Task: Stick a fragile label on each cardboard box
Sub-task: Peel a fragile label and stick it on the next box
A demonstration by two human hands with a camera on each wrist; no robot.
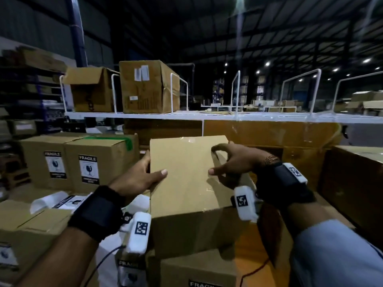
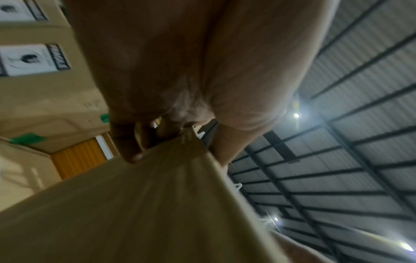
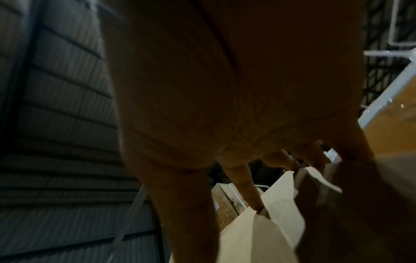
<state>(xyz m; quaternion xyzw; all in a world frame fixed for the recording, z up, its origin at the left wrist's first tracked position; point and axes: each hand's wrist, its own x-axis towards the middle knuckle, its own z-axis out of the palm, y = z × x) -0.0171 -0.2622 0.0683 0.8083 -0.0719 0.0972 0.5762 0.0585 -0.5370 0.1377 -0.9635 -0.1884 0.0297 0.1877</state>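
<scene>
Both hands grip plain cardboard box (image 1: 186,175): left hand (image 1: 138,175) fingers curled round left edge, right hand (image 1: 232,160) fingers hooked over top-right edge.

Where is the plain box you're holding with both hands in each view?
Head: plain box at centre, left hand and right hand gripping its sides.
Left wrist: lower centre.
Right wrist: bottom right.
Shared landmark: white shelf rail.

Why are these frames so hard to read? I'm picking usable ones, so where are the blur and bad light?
Head view: dim warehouse, ceiling lamps flare, edges bend, yet the held box is sharp. Left wrist view: motion-smeared box, left hand fills the frame. Right wrist view: right hand dark and underexposed.
</scene>
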